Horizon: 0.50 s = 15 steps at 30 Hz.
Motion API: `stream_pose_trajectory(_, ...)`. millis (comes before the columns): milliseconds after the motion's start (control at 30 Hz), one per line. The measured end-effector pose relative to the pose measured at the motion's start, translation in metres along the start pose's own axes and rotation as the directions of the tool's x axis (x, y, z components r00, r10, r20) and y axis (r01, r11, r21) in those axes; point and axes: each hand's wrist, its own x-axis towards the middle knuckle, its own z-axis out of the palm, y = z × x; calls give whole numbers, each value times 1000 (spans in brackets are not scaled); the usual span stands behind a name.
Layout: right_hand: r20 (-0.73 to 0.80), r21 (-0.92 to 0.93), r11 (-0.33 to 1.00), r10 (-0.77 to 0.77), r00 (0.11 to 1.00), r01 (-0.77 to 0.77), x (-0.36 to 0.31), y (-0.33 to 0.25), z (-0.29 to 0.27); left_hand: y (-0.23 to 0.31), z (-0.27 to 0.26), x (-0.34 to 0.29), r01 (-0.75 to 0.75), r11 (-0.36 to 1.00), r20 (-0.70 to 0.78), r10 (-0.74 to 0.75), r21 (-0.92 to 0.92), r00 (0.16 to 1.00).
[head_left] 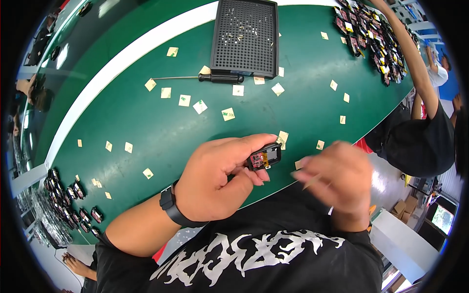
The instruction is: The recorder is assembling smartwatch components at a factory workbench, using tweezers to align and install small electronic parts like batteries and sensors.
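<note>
A small black electronic module point(264, 157), its red circuit board and a gold patch exposed, is held between the thumb and fingertips of the left hand point(220, 178), which is closed around it just above the near edge of the green work mat point(161, 132). The right hand point(337, 183) is blurred; its fingers are curled and a thin light sliver seems to be pinched in them, though what it is cannot be told. The two hands are near each other but apart.

As a judgement, the work appears to be midway. A heap of similar modules point(68, 205) is piled at the left end of the mat and another heap point(371, 39) at the far right, where another person's arm point(410, 58) is stretched over it; which heap is finished cannot be told. Many small yellowish backing papers point(228, 114) are scattered over the mat, which suggests many units have already been handled. A black perforated tray point(246, 39) with a few small screws is set at the far side, and a black-handled screwdriver point(215, 77) is laid just in front of it, untouched.

Open mat is left between the hands and the screwdriver, littered only with papers. The mat's near edge runs close under the hands, and the white strip point(122, 58) borders the far side.
</note>
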Motion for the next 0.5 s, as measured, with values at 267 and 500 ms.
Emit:
stream_pose_trajectory(267, 110, -94, 979, -171, 979, 181, 8, -18, 33, 3, -2, 2, -193, 944, 75, 179, 268, 981)
stream_pose_trajectory(500, 129, -234, 954, -159, 979, 186, 5, -27, 38, 1, -1, 0, -251, 908, 95, 232, 336, 968)
